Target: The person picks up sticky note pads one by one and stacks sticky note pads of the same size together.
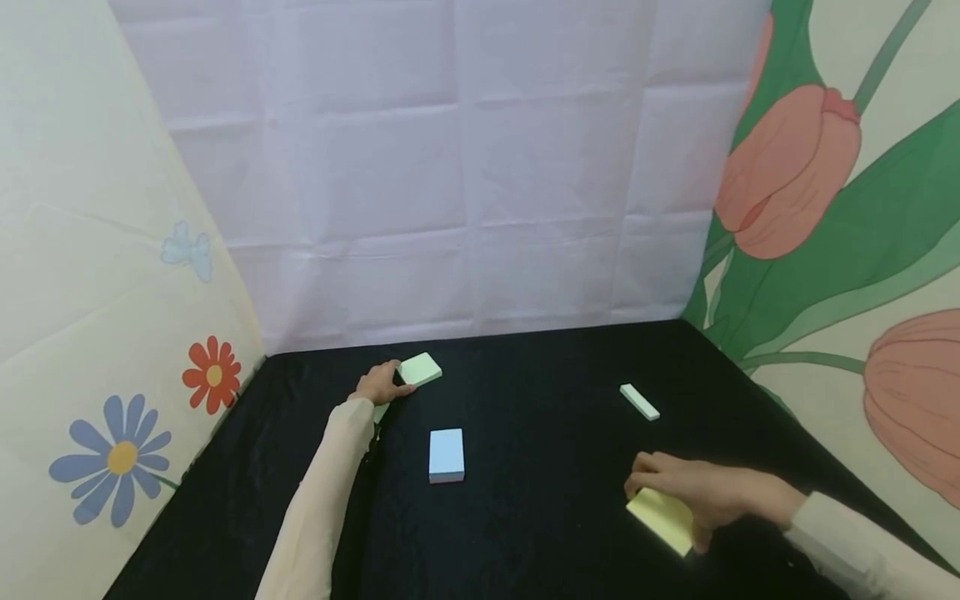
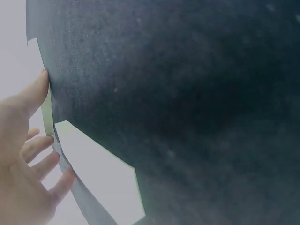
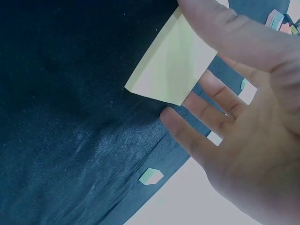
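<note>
In the head view, my left hand [image 1: 381, 383] is at the far left of the black-covered table, thumb and fingers at the left side of a pale green sticky note pad [image 1: 422, 369]. The left wrist view shows the thumb and a fingertip at opposite ends of a pale green pad [image 2: 47, 115]. A second pale green piece [image 1: 381, 412] is partly hidden by the wrist; a pale flat piece [image 2: 98, 173] lies by the fingers. My right hand [image 1: 693, 492] pinches a yellow sticky note pad [image 1: 663, 518], tilted, at the near right.
Centrally on the black cloth [image 1: 525, 517] lies a light blue pad [image 1: 446, 452]. A narrow whitish block [image 1: 639, 402] lies beyond the right hand. A white sheet [image 1: 465, 167] hangs behind the table, with flower-printed cloth [image 1: 825, 292] at both sides.
</note>
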`<state>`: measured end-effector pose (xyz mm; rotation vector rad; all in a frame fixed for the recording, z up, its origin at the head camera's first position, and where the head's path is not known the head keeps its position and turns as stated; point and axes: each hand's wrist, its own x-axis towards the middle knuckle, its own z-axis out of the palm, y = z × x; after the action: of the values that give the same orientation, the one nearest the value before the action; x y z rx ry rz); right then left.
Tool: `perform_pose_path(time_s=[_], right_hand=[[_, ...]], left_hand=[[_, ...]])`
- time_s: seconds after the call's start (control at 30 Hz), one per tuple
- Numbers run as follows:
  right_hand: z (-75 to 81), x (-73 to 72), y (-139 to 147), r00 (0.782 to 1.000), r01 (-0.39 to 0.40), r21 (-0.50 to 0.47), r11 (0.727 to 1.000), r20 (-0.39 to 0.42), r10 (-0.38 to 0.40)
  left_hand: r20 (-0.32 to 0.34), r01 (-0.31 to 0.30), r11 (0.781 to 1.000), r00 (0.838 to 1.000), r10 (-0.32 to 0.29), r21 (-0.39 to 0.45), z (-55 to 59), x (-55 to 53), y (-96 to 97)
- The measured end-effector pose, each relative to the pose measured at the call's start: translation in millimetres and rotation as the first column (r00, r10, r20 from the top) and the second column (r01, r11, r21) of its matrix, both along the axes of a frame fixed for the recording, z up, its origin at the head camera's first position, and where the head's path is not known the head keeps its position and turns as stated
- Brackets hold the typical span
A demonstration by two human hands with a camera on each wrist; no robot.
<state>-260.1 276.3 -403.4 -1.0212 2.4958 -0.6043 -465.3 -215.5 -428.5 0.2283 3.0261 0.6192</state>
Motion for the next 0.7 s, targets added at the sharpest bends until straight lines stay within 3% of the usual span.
perform_pose_path(time_s=[0.07,0.17,0.27,0.33,0.43,0.5,0.57,0.63,0.7], right_hand=[[0.4,-0.5,0.8,0.998,-0.041,0.017,0.999,-0.049,0.041],[0.4,-0.8,0.5,0.999,-0.036,0.007,0.999,-0.028,0.036],[-0.2,0.1,-1.7,0.996,0.054,-0.042,0.998,0.077,-0.050],[-0.8,1.3,-3.1,0.979,0.134,-0.077,0.988,0.164,-0.120],[-1.5,2.2,-3.4,0.966,0.177,-0.103,0.979,0.206,-0.153],[-2.0,2.2,-2.5,0.967,0.175,-0.104,0.979,0.205,-0.151],[-2.4,1.2,-1.0,0.984,0.119,-0.084,0.989,0.143,-0.106],[-2.8,0.4,-0.1,0.987,0.106,-0.081,0.991,0.131,-0.095],[-2.9,-0.2,1.2,0.997,0.045,-0.063,0.997,0.062,-0.041]], left_hand=[[-0.001,0.003,1.000,1.000,-0.003,-0.006,0.7,-0.4,-0.2],[-0.003,-0.003,1.000,1.000,0.003,-0.007,1.9,-0.5,0.2],[-0.006,-0.001,1.000,1.000,0.001,-0.005,3.6,0.7,2.2],[-0.007,0.004,1.000,1.000,-0.004,-0.001,4.7,1.6,3.6],[-0.008,0.011,1.000,1.000,-0.011,0.007,5.3,1.2,4.9],[-0.002,0.016,1.000,1.000,-0.016,0.006,5.3,0.2,4.6],[-0.002,0.028,1.000,1.000,-0.028,-0.003,5.4,-0.9,3.9],[-0.003,0.044,0.999,0.999,-0.044,-0.014,6.0,-1.1,3.2],[-0.003,0.060,0.998,0.998,-0.061,-0.023,6.7,-0.6,2.5]])
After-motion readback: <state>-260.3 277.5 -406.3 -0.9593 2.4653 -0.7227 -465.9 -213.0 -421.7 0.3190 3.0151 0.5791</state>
